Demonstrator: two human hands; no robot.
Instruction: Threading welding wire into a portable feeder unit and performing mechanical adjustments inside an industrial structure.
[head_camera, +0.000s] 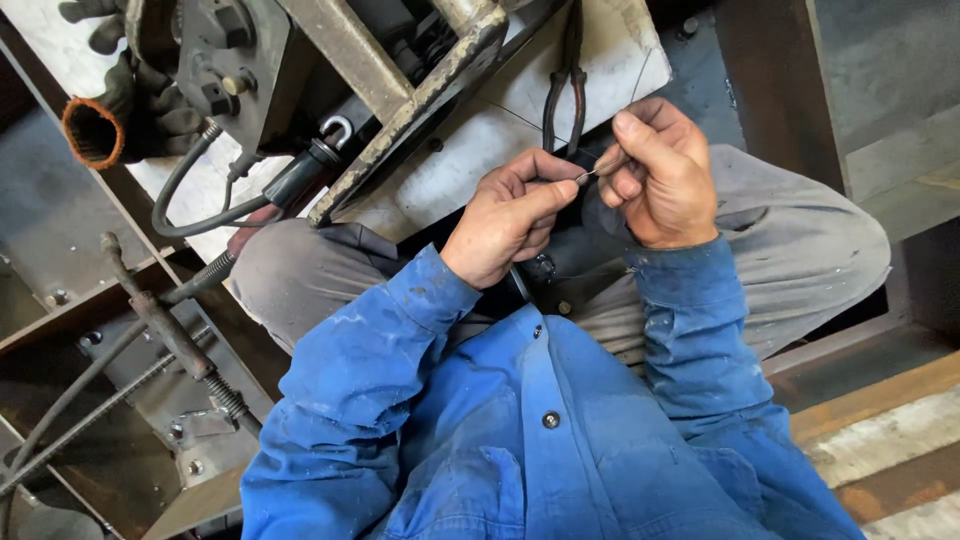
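Seated among dark steel beams (770, 80), blue work jacket (520, 440) and grey trousers (800, 240) filling the lower frame. Ahead of the knees, a pale floor panel (470, 150), with a heavy machine frame (400, 70) slanting across its upper left part. Black hose (190, 215) looping out from that frame toward the panel's left edge; dark work gloves (130, 100) dumped at its upper left corner. To the left, rusty rods and a coil spring (215, 270). Pliers (565, 90) lying on the panel near its upper right edge, handles toward the lap, just beyond the knuckles.

Both hands raised over the lap, close together. Left hand (505, 220) curled narrow, thumb and forefinger pinching one end of a thin wire (590, 174). Right hand (660, 180) likewise closed narrow, pinching the same wire from the other side, thumb on top. Wire itself a short bright sliver between the fingertips, plainly very light, springy rather than limp by the look of it, likely sharp at the cut end and prone to slipping or flicking away. Best held as here: fingertip pinch close to the working end, never in the palm. Too fine to tell whether bare or coated.
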